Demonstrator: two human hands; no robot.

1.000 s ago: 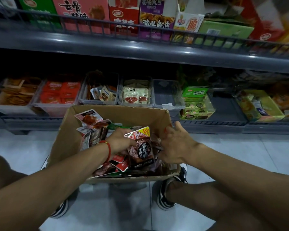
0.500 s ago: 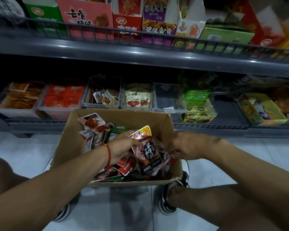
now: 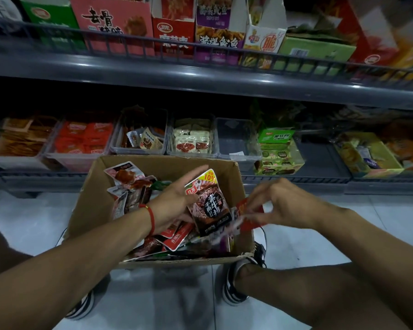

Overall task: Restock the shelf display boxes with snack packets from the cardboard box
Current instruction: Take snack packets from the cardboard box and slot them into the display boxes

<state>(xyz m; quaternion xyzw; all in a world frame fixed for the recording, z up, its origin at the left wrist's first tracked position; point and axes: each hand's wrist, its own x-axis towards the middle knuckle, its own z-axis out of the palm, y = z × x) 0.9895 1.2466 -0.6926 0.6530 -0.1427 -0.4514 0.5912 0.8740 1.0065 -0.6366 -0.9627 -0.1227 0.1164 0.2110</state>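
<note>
Our cardboard box (image 3: 86, 210) full of mixed snack packets, our left hand (image 3: 177, 201) spread, thumb pinning a dark packet (image 3: 210, 208), our right hand (image 3: 279, 203) fingers pinching a red packet (image 3: 246, 208), clear shelf bin (image 3: 236, 141) nearly bare

Striped shoes (image 3: 239, 279) on tiled floor (image 3: 296, 244)
</note>
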